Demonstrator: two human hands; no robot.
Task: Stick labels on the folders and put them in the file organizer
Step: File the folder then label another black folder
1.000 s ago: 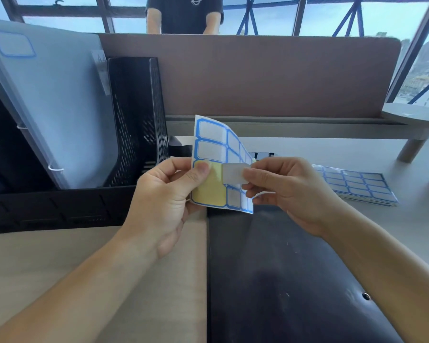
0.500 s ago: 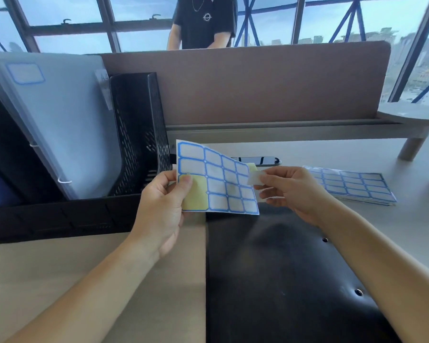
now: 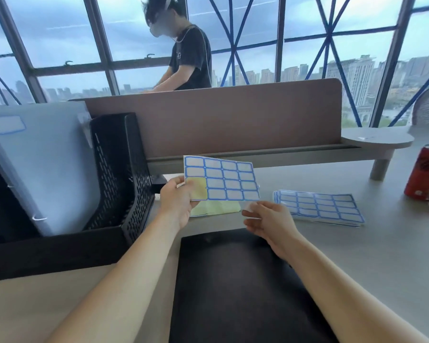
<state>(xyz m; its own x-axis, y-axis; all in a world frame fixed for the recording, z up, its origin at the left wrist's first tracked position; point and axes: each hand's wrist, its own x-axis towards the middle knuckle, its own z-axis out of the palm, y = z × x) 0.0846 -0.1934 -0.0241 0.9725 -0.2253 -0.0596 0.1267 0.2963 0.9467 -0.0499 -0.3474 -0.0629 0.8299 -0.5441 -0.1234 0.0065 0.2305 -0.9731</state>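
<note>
One sheet (image 3: 230, 181), flatter and farther out than before, held above the desk (image 3: 381, 256), long axis left-right, face toward camera, left hand (image 3: 176, 204) gripped its left edge, right hand (image 3: 267, 221) had pulled away, seemingly pinching a label (image 3: 251, 209)

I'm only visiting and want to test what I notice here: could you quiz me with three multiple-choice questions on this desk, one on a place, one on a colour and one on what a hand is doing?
1. Where does the red can stand?
A. At the far right of the desk. B. On the floor. C. On a shelf overhead.
2. What colour edges the labels on the held label sheet?
A. Red. B. Blue. C. Green.
3. What is the left hand doing?
A. Lying flat on the desk. B. Lifting the can. C. Gripping the label sheet.

Answers:
1 A: the can stands on the desk by the picture's right edge.
2 B: a blue frame rings each label.
3 C: its thumb and fingers pinch the sheet's left edge.
</note>
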